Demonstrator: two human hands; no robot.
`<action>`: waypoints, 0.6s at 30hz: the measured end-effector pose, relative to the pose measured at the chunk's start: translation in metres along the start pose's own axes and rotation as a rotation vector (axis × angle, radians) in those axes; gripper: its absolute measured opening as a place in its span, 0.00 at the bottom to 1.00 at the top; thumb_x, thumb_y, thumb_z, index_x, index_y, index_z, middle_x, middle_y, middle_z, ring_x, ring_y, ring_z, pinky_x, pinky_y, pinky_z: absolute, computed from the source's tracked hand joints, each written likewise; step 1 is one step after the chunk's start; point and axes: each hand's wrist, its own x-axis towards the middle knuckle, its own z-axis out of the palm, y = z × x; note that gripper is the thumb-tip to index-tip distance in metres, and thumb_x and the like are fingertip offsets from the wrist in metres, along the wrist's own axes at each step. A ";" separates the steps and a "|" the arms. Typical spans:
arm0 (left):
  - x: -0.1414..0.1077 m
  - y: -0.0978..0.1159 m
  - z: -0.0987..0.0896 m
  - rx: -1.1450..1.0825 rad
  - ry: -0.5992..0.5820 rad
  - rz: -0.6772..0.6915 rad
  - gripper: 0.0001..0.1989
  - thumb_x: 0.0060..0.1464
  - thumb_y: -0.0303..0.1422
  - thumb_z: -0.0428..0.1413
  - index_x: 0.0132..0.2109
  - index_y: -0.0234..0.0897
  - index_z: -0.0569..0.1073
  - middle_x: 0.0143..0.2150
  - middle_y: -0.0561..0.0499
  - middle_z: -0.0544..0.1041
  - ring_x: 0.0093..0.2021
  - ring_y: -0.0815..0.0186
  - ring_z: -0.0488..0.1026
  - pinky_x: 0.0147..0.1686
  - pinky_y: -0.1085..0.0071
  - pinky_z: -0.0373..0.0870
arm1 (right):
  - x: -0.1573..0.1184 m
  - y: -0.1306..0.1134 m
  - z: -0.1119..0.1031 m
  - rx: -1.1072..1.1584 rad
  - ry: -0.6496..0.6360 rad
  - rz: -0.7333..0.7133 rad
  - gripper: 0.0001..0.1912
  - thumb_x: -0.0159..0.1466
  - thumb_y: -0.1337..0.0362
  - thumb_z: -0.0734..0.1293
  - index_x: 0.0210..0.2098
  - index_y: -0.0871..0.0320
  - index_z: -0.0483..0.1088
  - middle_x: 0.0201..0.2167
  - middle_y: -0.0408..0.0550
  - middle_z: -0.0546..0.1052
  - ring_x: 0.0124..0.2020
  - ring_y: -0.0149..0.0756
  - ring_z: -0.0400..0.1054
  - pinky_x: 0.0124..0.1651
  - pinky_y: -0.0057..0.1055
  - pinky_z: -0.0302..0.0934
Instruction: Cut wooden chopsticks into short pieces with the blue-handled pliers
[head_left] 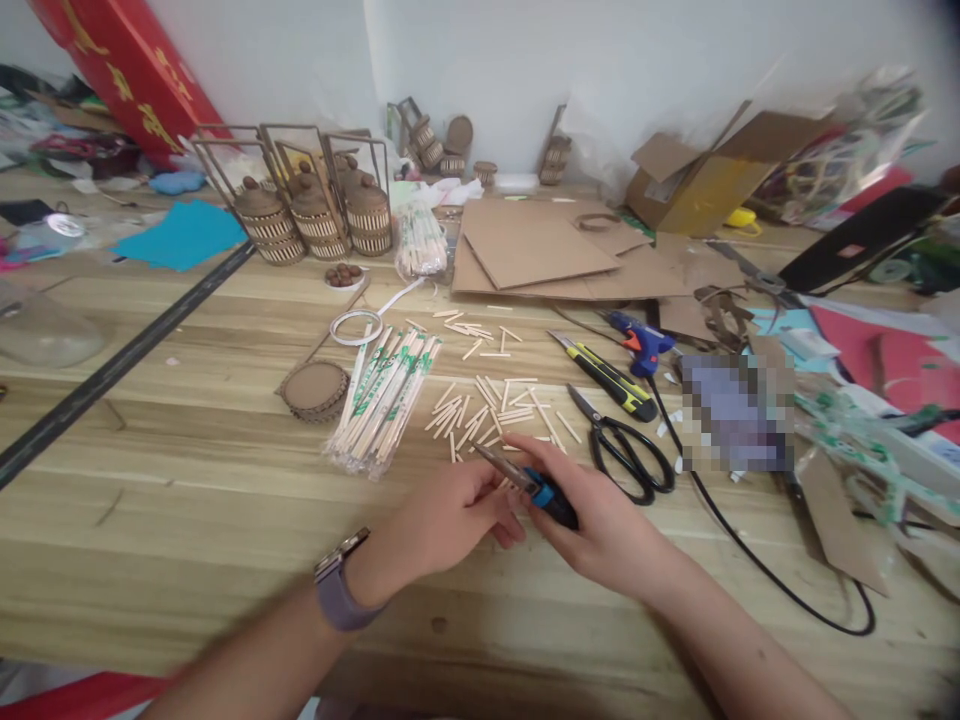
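Note:
Near the middle of the table, my right hand (585,505) is closed around a blue and black handled tool (553,498) with a grey metal tip pointing up and left. My left hand (457,510), with a watch on its wrist, meets it; its fingers are pinched at the tool's jaws on something small and pale, perhaps a stick, mostly hidden. Just beyond the hands lie many short cut wooden sticks (469,415). Left of these is a plastic bag of wrapped sticks (386,400). Black-handled scissors (626,450) and a yellow and black cutter (607,378) lie to the right.
A round cardboard base (313,388) and a tape roll (356,326) lie left. Behind stand small lidded baskets (321,225) in frames and cardboard sheets (532,245). A blue glue gun (641,345) trails its black cable (720,515) along the right, by a blurred rectangle.

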 end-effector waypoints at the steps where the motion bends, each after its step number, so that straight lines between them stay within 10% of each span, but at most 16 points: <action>1: 0.000 0.000 0.001 -0.006 -0.013 -0.009 0.17 0.59 0.48 0.53 0.35 0.37 0.71 0.29 0.50 0.77 0.31 0.63 0.76 0.36 0.66 0.73 | 0.000 0.000 0.000 0.000 -0.006 -0.010 0.30 0.61 0.71 0.61 0.62 0.54 0.56 0.50 0.54 0.79 0.49 0.44 0.74 0.49 0.40 0.68; 8: 0.001 -0.001 0.000 -0.230 -0.116 -0.062 0.26 0.49 0.57 0.58 0.35 0.36 0.70 0.27 0.52 0.76 0.28 0.66 0.74 0.34 0.68 0.72 | 0.001 0.003 0.003 -0.036 0.051 -0.122 0.29 0.63 0.72 0.61 0.62 0.52 0.56 0.58 0.56 0.70 0.60 0.44 0.65 0.60 0.45 0.63; 18: 0.002 0.009 0.003 -0.472 0.108 -0.034 0.18 0.49 0.47 0.63 0.35 0.36 0.72 0.29 0.54 0.74 0.30 0.68 0.71 0.34 0.71 0.67 | 0.000 -0.004 0.022 -0.194 0.316 -0.073 0.35 0.59 0.61 0.73 0.61 0.50 0.55 0.56 0.59 0.60 0.60 0.55 0.61 0.57 0.54 0.65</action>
